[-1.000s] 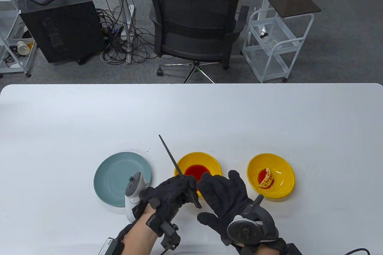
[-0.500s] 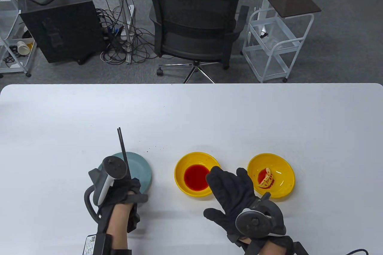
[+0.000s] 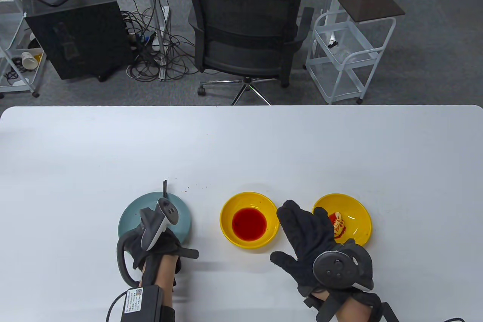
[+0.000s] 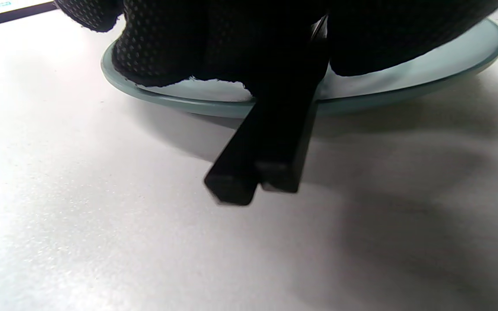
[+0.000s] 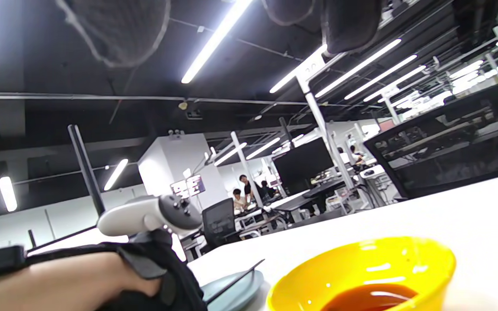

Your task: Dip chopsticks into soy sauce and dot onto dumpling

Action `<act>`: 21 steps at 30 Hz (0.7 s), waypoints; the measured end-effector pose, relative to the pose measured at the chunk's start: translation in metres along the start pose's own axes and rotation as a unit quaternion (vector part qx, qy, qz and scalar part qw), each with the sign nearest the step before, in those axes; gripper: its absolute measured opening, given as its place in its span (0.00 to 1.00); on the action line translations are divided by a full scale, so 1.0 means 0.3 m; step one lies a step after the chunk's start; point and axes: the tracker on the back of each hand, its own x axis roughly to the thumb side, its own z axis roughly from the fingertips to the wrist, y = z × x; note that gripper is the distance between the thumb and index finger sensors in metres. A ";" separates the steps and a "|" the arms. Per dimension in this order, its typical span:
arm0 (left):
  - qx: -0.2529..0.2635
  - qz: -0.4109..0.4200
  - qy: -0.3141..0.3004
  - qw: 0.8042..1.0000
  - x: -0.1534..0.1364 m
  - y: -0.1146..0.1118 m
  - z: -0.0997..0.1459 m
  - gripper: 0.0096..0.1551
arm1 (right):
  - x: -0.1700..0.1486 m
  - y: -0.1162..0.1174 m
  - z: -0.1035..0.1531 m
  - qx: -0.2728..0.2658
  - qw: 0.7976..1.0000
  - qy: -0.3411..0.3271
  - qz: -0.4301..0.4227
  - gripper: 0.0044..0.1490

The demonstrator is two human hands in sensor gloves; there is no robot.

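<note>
Your left hand (image 3: 154, 246) grips the chopsticks (image 4: 270, 142), laying them on the plate (image 3: 130, 220). Your right hand (image 3: 311, 239) hovers, fingers spread, empty. The dumpling (image 3: 338, 224) in its bowl (image 3: 358, 210) already shows sauce, so dotting looks done; only letting go remains.

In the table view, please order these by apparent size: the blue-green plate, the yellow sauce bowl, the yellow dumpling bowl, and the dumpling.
1. Blue-green plate, partly covered by the left hand.
2. Sauce bowl and dumpling bowl: they look alike, no ranking.
3. Dumpling, smallest.
</note>
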 end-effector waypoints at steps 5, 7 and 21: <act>0.030 0.036 0.010 0.999 -0.023 0.038 0.044 0.39 | -0.066 -0.072 0.016 -0.028 0.998 0.057 0.012 0.56; 0.069 0.056 0.001 0.996 -0.030 0.067 0.078 0.41 | -0.095 -0.102 0.027 -0.033 0.994 0.093 0.051 0.56; 0.243 0.164 -0.317 0.902 0.050 0.137 0.229 0.46 | -0.300 -0.056 0.042 0.070 0.955 0.279 0.067 0.62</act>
